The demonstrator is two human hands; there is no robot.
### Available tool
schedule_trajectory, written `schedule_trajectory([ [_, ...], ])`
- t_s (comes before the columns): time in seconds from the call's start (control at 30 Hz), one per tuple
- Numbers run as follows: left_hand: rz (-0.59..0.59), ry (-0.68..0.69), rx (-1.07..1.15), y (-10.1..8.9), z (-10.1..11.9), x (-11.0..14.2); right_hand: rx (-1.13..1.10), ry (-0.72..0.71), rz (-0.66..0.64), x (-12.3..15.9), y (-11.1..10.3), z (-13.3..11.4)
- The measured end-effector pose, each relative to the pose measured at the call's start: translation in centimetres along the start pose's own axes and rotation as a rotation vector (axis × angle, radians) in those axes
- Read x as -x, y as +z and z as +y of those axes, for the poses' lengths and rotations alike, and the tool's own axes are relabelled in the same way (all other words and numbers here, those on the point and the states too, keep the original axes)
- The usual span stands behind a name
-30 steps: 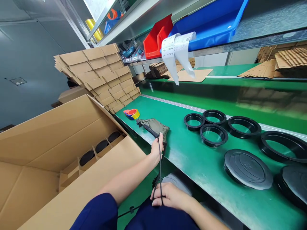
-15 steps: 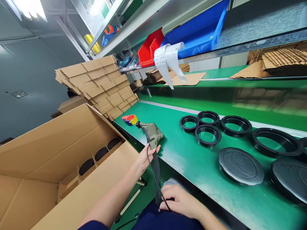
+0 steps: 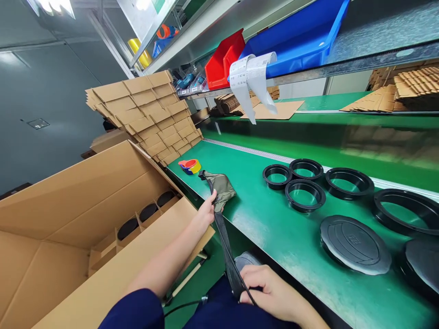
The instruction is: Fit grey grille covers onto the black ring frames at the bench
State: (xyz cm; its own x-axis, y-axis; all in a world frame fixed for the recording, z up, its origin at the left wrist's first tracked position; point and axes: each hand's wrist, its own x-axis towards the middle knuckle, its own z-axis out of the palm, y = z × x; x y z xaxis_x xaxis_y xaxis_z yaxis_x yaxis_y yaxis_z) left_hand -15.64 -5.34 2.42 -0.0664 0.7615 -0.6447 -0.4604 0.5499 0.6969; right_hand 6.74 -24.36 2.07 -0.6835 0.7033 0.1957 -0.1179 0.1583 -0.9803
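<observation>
An olive-green waist pouch [image 3: 223, 186] lies at the left edge of the green workbench [image 3: 260, 219]. My left hand [image 3: 207, 210] is closed on the pouch's near end, where a black strap [image 3: 226, 249] begins. The strap runs down toward my lap. There my right hand [image 3: 265, 289] pinches the strap's lower end, and a thin black cable passes along it by the fingers. A roll of yellow tape in a red and blue dispenser [image 3: 190, 167] sits just beyond the pouch.
Several black rings [image 3: 305, 195] and black round lids [image 3: 355, 244] are on the bench at right. At left stands an open cardboard box [image 3: 82, 201] with black discs in dividers. Cardboard partitions [image 3: 147, 114] lean behind it. Red [image 3: 224, 59] and blue bins [image 3: 295, 45] are on the shelf.
My left hand has shifted up onto the pouch, its thumb now over the pouch's side. My right hand stays on the strap near my lap. The view has turned slightly.
</observation>
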Motion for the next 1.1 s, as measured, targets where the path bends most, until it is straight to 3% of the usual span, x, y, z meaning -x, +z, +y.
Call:
schedule_trajectory([
  [0.13, 0.000, -0.052, -0.142, 0.4, 1.4, -0.2, 0.140, 0.047, -0.011, 0.1, 0.2, 1.8],
  [0.23, -0.038, -0.059, -0.208, 0.0, 1.4, 1.5, 0.387, 0.173, -0.009, 0.5, -0.3, 3.1],
  [0.4, -0.120, -0.037, -0.239, -1.7, 0.1, 7.1, 0.689, 0.428, -0.047, 2.1, -2.0, 3.2],
  [0.6, -0.242, -0.050, -0.357, -6.1, -1.4, 15.1, 0.779, 0.429, -0.222, 4.0, -2.3, 2.9],
  [0.73, -0.289, -0.030, -0.599, -10.0, -1.7, 19.0, 0.824, 0.428, -0.273, 4.8, -2.0, 4.0],
  [0.83, -0.267, 0.079, -0.910, -12.4, -1.5, 21.4, 0.852, 0.374, -0.291, 6.1, -1.7, 5.5],
  [0.97, -0.180, 0.188, -1.363, -14.0, -1.6, 23.9, 0.905, 0.302, -0.207, 9.4, -1.5, 8.3],
  [1.1, -0.089, 0.064, -1.761, -14.7, -2.0, 25.2, 0.921, 0.303, -0.159, 13.6, -1.9, 10.4],
])
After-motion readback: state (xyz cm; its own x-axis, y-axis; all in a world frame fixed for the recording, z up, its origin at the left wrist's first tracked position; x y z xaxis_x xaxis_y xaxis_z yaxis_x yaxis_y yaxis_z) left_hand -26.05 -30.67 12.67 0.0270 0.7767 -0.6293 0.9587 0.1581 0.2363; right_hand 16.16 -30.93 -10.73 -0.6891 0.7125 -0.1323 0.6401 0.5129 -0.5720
